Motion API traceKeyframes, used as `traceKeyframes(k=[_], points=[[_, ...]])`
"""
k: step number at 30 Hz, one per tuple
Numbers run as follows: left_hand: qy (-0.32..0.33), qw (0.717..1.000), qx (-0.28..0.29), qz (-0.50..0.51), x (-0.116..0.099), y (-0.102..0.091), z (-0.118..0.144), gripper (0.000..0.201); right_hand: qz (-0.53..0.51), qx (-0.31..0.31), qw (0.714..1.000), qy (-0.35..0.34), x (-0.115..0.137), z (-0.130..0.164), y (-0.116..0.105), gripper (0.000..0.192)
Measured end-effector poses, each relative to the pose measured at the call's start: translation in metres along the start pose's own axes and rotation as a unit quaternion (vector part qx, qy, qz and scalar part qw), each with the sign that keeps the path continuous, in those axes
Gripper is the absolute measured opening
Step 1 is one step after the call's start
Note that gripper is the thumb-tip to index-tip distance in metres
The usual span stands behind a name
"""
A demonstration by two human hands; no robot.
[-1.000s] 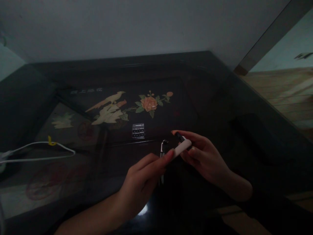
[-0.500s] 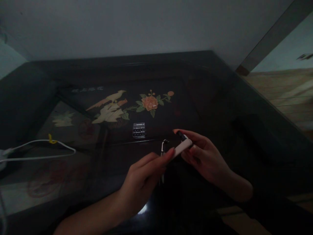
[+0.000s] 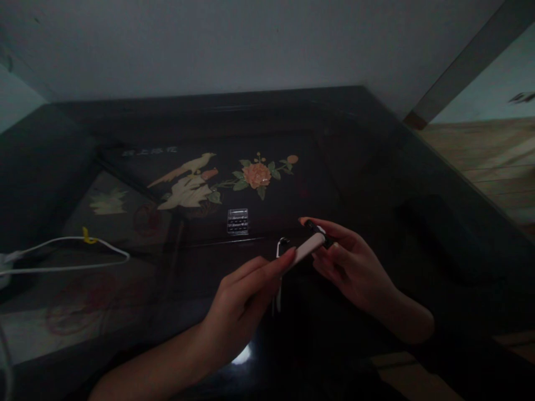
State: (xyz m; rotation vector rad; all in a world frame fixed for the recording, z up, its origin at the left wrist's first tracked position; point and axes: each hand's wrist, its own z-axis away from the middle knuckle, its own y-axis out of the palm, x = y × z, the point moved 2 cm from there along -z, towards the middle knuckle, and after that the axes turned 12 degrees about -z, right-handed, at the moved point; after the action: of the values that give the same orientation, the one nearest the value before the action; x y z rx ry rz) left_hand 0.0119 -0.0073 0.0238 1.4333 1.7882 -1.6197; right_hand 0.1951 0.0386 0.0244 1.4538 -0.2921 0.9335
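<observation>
My left hand [image 3: 244, 295] and my right hand [image 3: 349, 264] both hold a small white stick-shaped object [image 3: 308, 248] above a dark glossy table [image 3: 376, 167]. The left fingertips pinch its near end. The right fingers grip its far end, where a small black part [image 3: 312, 225] sits under the thumb. A thin metal clip [image 3: 280, 252] shows just behind the left fingers; whether it lies on the table or hangs from the hand I cannot tell.
The tabletop carries an inlaid bird [image 3: 186, 184] and flower [image 3: 256, 174] picture. A small clear box [image 3: 238, 221] lies beyond the hands. A white cable [image 3: 71, 253] with a yellow tie runs along the left. A wooden floor [image 3: 489, 161] lies to the right.
Both hands with the white object have shifted slightly up and away; the grip is the same. The view has barely moved.
</observation>
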Motion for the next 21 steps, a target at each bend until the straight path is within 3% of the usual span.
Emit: traceKeyframes(k=[21], points=[[0.027,0.999,0.003,-0.027,-0.0001,-0.0024,-0.0010,0.057,0.020,-0.007,1.000,-0.016,0.0013,0.0002,-0.0014,0.037]])
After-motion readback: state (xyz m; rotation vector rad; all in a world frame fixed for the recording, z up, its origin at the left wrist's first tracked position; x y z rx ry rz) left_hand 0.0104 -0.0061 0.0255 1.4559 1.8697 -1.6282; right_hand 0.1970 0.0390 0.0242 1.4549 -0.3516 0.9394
